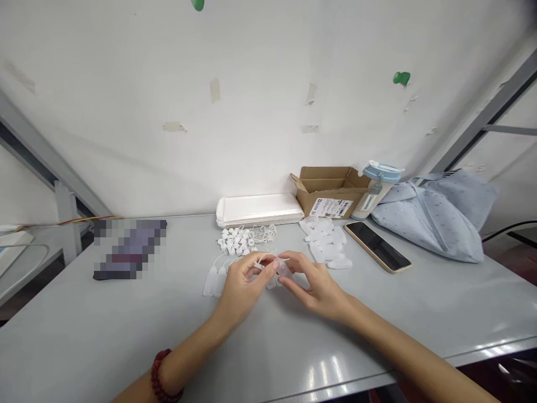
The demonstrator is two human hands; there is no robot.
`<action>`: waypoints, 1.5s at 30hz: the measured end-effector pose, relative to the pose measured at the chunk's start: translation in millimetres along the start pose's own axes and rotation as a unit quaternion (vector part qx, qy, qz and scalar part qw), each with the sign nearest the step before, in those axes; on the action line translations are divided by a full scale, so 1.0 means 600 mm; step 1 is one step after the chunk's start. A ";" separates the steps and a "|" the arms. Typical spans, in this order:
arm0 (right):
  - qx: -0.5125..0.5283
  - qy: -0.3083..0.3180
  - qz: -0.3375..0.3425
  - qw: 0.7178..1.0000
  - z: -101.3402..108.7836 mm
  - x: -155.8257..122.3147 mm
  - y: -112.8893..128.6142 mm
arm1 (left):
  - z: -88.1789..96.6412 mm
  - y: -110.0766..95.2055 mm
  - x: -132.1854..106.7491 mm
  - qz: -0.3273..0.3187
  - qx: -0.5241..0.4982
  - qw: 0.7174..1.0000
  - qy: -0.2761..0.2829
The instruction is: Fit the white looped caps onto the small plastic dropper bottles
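Observation:
My left hand (241,288) is closed, its thumb and fingers pinching a thin white cord (262,257). Between the thumb and fingers of my right hand (321,288) is a small translucent plastic sleeve (286,271). Both hands meet over the middle of the table, and the fingers partly hide where cord and sleeve come together. Several sleeves with cords (210,281) lie in a row beside and partly behind my left hand. Beyond the hands are a heap of small white plastic pieces (235,240), some loose white cords (264,234) and a pile of translucent sleeves (325,243).
On the grey table (138,330), a stack of flat white packages (260,210) lies against the wall. Beside it stand an open cardboard box (331,193) and a blue-lidded bottle (375,190). A phone (377,246) and a light-blue cloth bag (432,224) are at right; a blurred dark item (134,246) lies left.

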State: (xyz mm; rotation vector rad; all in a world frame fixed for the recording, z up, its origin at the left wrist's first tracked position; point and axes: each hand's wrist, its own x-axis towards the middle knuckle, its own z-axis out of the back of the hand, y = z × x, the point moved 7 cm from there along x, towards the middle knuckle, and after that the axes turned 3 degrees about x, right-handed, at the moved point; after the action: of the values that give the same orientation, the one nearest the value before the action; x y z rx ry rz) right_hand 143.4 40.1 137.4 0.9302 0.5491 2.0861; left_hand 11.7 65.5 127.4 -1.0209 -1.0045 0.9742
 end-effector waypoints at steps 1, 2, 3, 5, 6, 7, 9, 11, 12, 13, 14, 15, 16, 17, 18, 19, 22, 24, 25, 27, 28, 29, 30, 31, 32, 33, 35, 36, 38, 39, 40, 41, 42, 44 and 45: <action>0.004 0.006 0.005 1.000 -0.001 0.000 0.002 | -0.002 -0.001 0.000 0.000 0.003 1.000 0.004; 0.009 0.009 0.009 1.000 -0.002 0.000 0.003 | -0.003 -0.001 0.000 0.001 0.005 1.000 0.008; 0.013 0.011 0.009 1.000 -0.003 0.000 0.003 | -0.003 -0.002 0.000 0.003 0.007 1.000 0.008; 0.016 0.004 0.002 1.000 -0.006 -0.001 -0.001 | -0.002 -0.002 0.001 0.008 0.008 1.000 0.001; 0.012 -0.003 -0.002 1.000 -0.007 -0.002 -0.003 | -0.001 -0.001 0.001 0.012 0.008 1.000 -0.003; 0.006 -0.013 -0.002 1.000 -0.007 -0.002 -0.005 | 0.000 0.000 0.000 0.016 0.011 1.000 -0.007; -0.011 -0.037 0.007 0.999 -0.006 -0.004 -0.005 | 0.001 0.001 -0.001 0.022 0.023 0.999 -0.018; -0.033 -0.059 0.028 0.997 -0.004 -0.004 -0.002 | 0.002 0.000 -0.003 0.019 0.038 0.999 -0.030; -0.046 -0.065 0.040 0.996 -0.003 -0.004 0.000 | 0.002 -0.001 -0.003 0.016 0.043 0.998 -0.036; -0.062 -0.069 0.053 0.994 -0.002 -0.003 0.003 | 0.003 -0.001 -0.004 0.014 0.046 0.998 -0.041; -0.079 -0.073 0.068 0.992 -0.002 -0.002 0.007 | 0.002 0.000 -0.005 0.013 0.048 0.998 -0.045; -0.095 -0.079 0.083 0.989 -0.001 -0.001 0.011 | 0.002 0.001 -0.005 0.014 0.049 0.998 -0.047; -0.107 -0.086 0.095 0.986 0.000 0.000 0.014 | 0.001 0.003 -0.006 0.015 0.050 0.998 -0.048; -0.110 -0.093 0.103 0.984 0.001 0.001 0.017 | 0.000 0.005 -0.006 0.016 0.048 0.998 -0.047; -0.103 -0.100 0.102 0.984 0.004 0.001 0.018 | -0.001 0.006 -0.006 0.015 0.046 0.998 -0.046; -0.084 -0.104 0.092 0.987 0.006 0.003 0.017 | -0.002 0.007 -0.006 0.013 0.043 0.998 -0.043; 0.030 -0.101 -0.014 0.994 0.013 0.008 -0.005 | -0.004 0.003 -0.005 -0.009 0.041 0.998 -0.036; 0.149 -0.095 -0.117 0.977 0.015 0.009 -0.029 | -0.006 -0.003 -0.005 -0.041 0.058 0.997 -0.028; 0.212 -0.090 -0.162 0.960 0.014 0.008 -0.039 | -0.007 -0.008 -0.006 -0.062 0.075 0.995 -0.023; 0.323 -0.079 -0.224 0.916 0.009 0.007 -0.052 | -0.008 -0.016 -0.008 -0.112 0.127 0.985 -0.026; 0.367 -0.073 -0.241 0.895 0.007 0.007 -0.055 | -0.007 -0.022 -0.010 -0.144 0.157 0.976 -0.036; 0.406 -0.069 -0.254 0.875 0.004 0.008 -0.057 | -0.006 -0.028 -0.013 -0.183 0.186 0.964 -0.049; 0.443 -0.063 -0.261 0.856 0.001 0.008 -0.058 | -0.007 -0.036 -0.017 -0.227 0.213 0.948 -0.061; 0.476 -0.055 -0.264 0.837 -0.003 0.008 -0.057 | -0.009 -0.044 -0.021 -0.274 0.238 0.929 -0.068; 0.505 -0.044 -0.263 0.821 -0.007 0.009 -0.055 | -0.012 -0.051 -0.027 -0.320 0.258 0.909 -0.069; 0.526 -0.032 -0.261 0.809 -0.012 0.009 -0.052 | -0.016 -0.056 -0.031 -0.357 0.274 0.891 -0.065; 0.546 -0.015 -0.264 0.795 -0.019 0.009 -0.049 | -0.024 -0.060 -0.034 -0.395 0.306 0.865 -0.044; 0.550 -0.011 -0.267 0.791 -0.022 0.009 -0.049 | -0.027 -0.060 -0.033 -0.401 0.322 0.857 -0.032; 0.556 -0.010 -0.270 0.786 -0.025 0.009 -0.049 | -0.032 -0.057 -0.029 -0.402 0.351 0.846 -0.012; 0.558 -0.010 -0.269 0.785 -0.026 0.009 -0.049 | -0.033 -0.055 -0.026 -0.402 0.361 0.841 -0.004; 0.558 -0.011 -0.267 0.785 -0.026 0.009 -0.050 | -0.034 -0.054 -0.023 -0.402 0.369 0.838 0.003; 0.558 -0.012 -0.265 0.786 -0.025 0.010 -0.052 | -0.034 -0.052 -0.020 -0.404 0.374 0.835 0.007; 0.557 -0.014 -0.262 0.788 -0.024 0.010 -0.054 | -0.034 -0.050 -0.015 -0.404 0.378 0.833 0.013; 0.552 -0.017 -0.259 0.792 -0.021 0.012 -0.060 | -0.038 -0.046 -0.004 -0.398 0.383 0.833 0.029; 0.547 -0.018 -0.258 0.796 -0.019 0.012 -0.063 | -0.040 -0.044 0.002 -0.389 0.384 0.837 0.038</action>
State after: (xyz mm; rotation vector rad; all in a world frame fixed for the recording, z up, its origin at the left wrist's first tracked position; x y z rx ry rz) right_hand 149.5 68.4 109.1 1.2106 1.8558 1.1249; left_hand 39.1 55.8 148.1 0.0599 -0.7364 0.5366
